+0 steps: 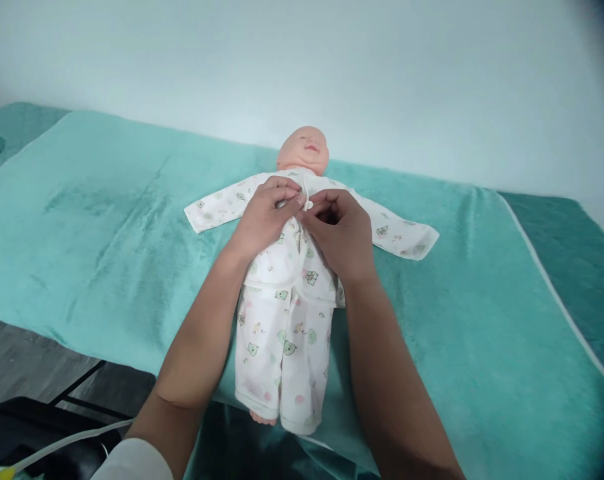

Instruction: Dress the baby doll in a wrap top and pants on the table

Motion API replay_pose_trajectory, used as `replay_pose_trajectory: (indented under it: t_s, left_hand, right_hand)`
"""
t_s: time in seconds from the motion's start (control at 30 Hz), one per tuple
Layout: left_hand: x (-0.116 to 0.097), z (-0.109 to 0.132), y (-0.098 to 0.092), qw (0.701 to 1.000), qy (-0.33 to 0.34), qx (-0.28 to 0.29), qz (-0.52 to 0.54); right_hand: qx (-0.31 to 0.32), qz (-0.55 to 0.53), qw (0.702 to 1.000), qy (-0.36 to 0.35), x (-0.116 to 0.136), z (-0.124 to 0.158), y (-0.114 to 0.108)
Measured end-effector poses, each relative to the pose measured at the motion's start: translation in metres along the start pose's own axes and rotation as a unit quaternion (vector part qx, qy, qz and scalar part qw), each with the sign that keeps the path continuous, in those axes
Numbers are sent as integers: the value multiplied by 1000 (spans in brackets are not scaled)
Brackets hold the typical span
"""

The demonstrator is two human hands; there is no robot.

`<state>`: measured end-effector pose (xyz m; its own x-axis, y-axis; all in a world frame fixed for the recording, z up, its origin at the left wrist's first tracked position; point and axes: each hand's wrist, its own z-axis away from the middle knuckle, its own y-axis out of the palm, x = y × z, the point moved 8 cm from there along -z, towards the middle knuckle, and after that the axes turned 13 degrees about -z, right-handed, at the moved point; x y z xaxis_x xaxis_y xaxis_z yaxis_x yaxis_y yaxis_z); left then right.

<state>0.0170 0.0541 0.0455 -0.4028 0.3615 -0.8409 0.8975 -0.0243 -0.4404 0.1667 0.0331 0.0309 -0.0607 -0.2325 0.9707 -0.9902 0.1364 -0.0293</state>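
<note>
A baby doll (309,150) lies on its back, dressed in a white long-sleeved shirt (312,273) and matching trousers (262,340) with small animal prints. Both hands meet at the upper front opening of the shirt. My left hand (269,217) pinches the shirt's edge between thumb and fingers. Opposite it, my right hand (345,230) has its thumb and index finger closed at a white button (309,205). Whether the button is through its hole cannot be made out. The doll's sleeves stretch out to both sides, and one foot (263,418) shows below a trouser leg.
A teal plush cover (107,220) drapes the table under the doll. Behind it rises a pale wall (302,60). At the lower left are a black object (37,427), a white cable (77,437) and grey floor (22,360).
</note>
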Motion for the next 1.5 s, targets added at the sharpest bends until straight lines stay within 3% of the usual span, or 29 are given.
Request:
replay_pose_trajectory:
  t_s: [0.17, 0.4, 0.7, 0.93, 1.1, 1.23, 1.37, 1.5]
  left_hand:
    - [1, 1, -1, 1000, -16, -6, -21]
    - [5, 0, -3, 998, -10, -56, -40]
    - [0, 3, -6, 996, 59, -52, -42]
    - [6, 2, -10, 996, 31, -80, -37]
    - [2, 4, -15, 996, 25, -76, -26]
    - [1, 8, -19, 999, 14, -37, -7]
    - [-1, 12, -17, 1000, -1, 31, -2]
    - [-6, 15, -14, 995, -5, 80, -53]
  right_hand:
    - [12, 20, 1000, 0, 2, 1, 3]
    - [43, -23, 999, -19, 1, 3, 5]
    - [34, -66, 996, -53, 1, 4, 1]
    - [15, -38, 998, -50, 1, 4, 0]
    - [35, -10, 999, -29, 5, 4, -1]
    - [107, 129, 986, 27, 20, 15, 5]
    - [158, 349, 923, 34, 41, 32, 11]
    - [187, 397, 898, 27, 45, 37, 15]
